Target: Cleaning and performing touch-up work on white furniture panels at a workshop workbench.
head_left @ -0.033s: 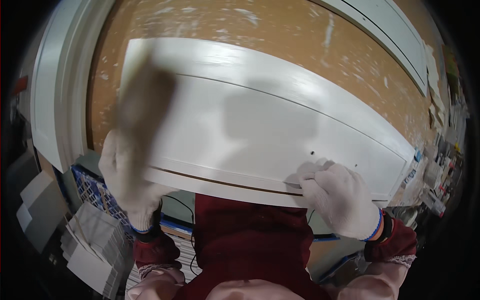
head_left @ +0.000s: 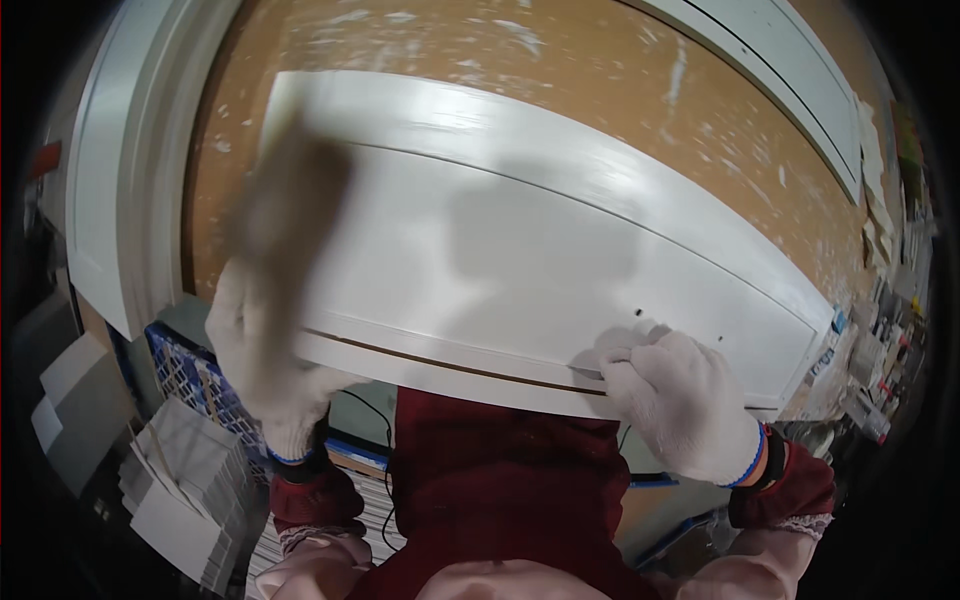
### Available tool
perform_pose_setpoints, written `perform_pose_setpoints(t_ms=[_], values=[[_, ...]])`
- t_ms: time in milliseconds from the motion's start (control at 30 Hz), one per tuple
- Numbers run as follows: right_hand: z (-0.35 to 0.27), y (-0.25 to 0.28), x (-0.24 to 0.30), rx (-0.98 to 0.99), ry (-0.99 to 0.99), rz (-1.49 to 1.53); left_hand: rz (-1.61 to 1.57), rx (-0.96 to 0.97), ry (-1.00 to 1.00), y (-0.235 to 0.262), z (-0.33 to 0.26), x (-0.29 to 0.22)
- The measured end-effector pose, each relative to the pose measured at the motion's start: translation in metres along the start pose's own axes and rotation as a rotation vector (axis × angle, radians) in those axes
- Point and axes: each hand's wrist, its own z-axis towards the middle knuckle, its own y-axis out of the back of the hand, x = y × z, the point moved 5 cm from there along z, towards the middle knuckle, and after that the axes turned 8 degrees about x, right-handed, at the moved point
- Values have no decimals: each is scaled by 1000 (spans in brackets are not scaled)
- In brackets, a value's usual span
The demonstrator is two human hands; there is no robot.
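Note:
A glossy white cabinet door panel [head_left: 400, 230] with a grooved border and small dark holes near its right end spans the middle of the view. My left hand [head_left: 235, 330], in a white knit glove, is curled at the panel's near left corner. Some of its fingers come out beneath the near edge. A blurred tan and brown shape [head_left: 295, 210] covers part of that hand and corner; I cannot tell what it is. My right hand [head_left: 675, 395], gloved the same way, is closed at the near edge toward the right, its curled fingers over the panel.
The brown worktop [head_left: 560, 60] is streaked with white paint. Other white panels stand at the left [head_left: 130, 180] and lie at the far right [head_left: 760, 70]. A blue basket [head_left: 185, 375] and stacked pale boards [head_left: 180, 470] are low left. Clutter [head_left: 870, 360] lines the right.
The panel and worktop sit slightly farther right in the view. Both hands shift slightly with them and keep their places at the panel. The blurred shape stays almost where it was.

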Motion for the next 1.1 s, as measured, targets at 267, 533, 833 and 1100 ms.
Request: perform_pose_setpoints(t_ms=[267,533,833,1100], values=[[76,2,51,94,167,62,-538,-23,322,0,19,3],[132,10,112,-165,349,-162,-237,-217,-155,18,9,1],[143,4,106,-75,-18,-185,-151,-68,34,16,2,-3],[105,32,58,-225,-57,-228,-99,-78,76,15,-12,0]])
